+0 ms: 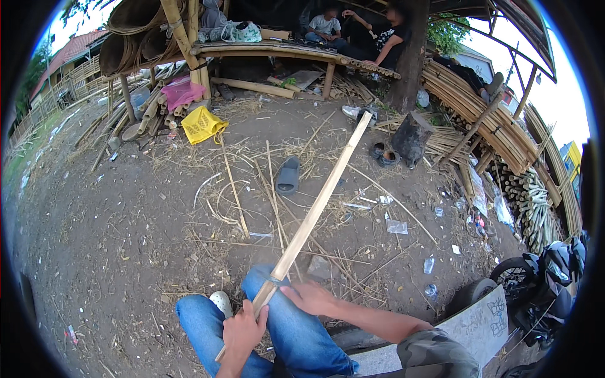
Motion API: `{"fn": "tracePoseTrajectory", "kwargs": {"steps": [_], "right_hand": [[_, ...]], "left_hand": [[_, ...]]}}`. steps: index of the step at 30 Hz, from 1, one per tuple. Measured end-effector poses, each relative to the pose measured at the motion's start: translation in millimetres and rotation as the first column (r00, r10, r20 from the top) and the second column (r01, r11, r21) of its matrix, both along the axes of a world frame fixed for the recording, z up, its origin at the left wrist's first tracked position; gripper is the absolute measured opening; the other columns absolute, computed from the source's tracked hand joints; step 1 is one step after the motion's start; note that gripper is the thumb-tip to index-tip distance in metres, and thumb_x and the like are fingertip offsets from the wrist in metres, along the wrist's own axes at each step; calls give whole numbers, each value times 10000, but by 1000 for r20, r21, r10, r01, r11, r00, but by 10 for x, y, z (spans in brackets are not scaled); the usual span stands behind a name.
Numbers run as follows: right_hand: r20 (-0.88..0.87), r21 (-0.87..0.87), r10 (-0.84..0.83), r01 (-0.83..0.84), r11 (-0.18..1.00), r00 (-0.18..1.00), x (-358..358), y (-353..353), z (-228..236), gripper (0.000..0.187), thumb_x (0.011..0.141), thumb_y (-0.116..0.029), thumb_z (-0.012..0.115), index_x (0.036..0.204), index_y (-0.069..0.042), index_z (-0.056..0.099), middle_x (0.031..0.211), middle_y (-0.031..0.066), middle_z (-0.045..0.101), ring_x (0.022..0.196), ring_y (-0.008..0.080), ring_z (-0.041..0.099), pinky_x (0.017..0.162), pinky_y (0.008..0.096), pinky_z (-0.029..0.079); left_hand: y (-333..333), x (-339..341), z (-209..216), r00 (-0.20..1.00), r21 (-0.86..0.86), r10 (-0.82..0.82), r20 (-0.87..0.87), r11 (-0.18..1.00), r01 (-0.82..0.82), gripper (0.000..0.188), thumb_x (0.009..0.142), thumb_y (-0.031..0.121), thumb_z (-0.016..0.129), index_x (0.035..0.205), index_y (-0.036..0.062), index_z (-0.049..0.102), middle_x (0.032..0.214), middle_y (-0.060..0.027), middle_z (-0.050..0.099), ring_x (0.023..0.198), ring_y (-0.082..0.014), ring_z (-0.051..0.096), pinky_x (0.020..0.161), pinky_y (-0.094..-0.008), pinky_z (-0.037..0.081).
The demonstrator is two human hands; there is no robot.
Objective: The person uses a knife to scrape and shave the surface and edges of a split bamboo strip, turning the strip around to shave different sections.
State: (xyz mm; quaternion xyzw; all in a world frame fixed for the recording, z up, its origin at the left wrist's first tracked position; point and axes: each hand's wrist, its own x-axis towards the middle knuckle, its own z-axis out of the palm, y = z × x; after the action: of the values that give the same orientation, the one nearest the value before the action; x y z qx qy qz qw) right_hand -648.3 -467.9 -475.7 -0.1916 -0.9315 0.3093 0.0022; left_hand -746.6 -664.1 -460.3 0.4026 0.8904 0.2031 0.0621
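Dirt ground strewn with thin strips and litter spreads around me, a bamboo platform beyond it. My left grip is closed around the lower part of a long wooden slat, which slants up and away over my jeans. My right grip is blurred just beside the slat; I can't tell what it holds. Farther out lie a grey slipper and a yellow bag.
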Motion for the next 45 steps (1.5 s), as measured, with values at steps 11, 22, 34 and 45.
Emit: {"fn": "tracePoseTrajectory", "kwargs": {"steps": [11, 22, 34, 45], "right_hand": [[175, 93, -112, 97, 991, 978, -66, 146, 297, 557, 1002, -488, 362, 1046, -4, 634, 959, 296, 660, 947, 469, 632, 887, 554, 463], [31, 113, -44, 40, 993, 999, -46, 139, 116, 614, 991, -519, 380, 837, 1, 667, 713, 269, 644, 744, 448, 654, 739, 556, 505], [-56, 210, 9, 3, 978, 998, -1, 69, -24, 582, 996, -508, 384, 853, -34, 688, 692, 251, 649, 681, 433, 668, 668, 539, 520], [-48, 229, 0, 11, 973, 999, -72, 168, -108, 578, 997, -481, 406, 858, 25, 649, 691, 310, 615, 724, 485, 637, 679, 557, 515]], "left_hand": [[-7, -8, -50, 1000, 5, -17, 19, 1000, 17, 423, 939, 425, 554, 881, 11, 489, 562, -199, 613, 510, -385, 640, 467, -481, 516], [-2, -23, -24, 999, -22, -7, 52, 1000, 8, 400, 935, 410, 563, 897, 21, 480, 583, -221, 614, 534, -411, 639, 494, -499, 520], [-4, -30, -55, 999, -11, -15, -43, 1000, 14, 417, 934, 420, 560, 828, 24, 485, 561, -182, 616, 491, -379, 636, 450, -455, 520], [0, -1, -4, 999, -17, 3, 48, 1000, -2, 405, 941, 409, 552, 878, 15, 481, 597, -238, 615, 562, -430, 639, 507, -502, 520]]}}
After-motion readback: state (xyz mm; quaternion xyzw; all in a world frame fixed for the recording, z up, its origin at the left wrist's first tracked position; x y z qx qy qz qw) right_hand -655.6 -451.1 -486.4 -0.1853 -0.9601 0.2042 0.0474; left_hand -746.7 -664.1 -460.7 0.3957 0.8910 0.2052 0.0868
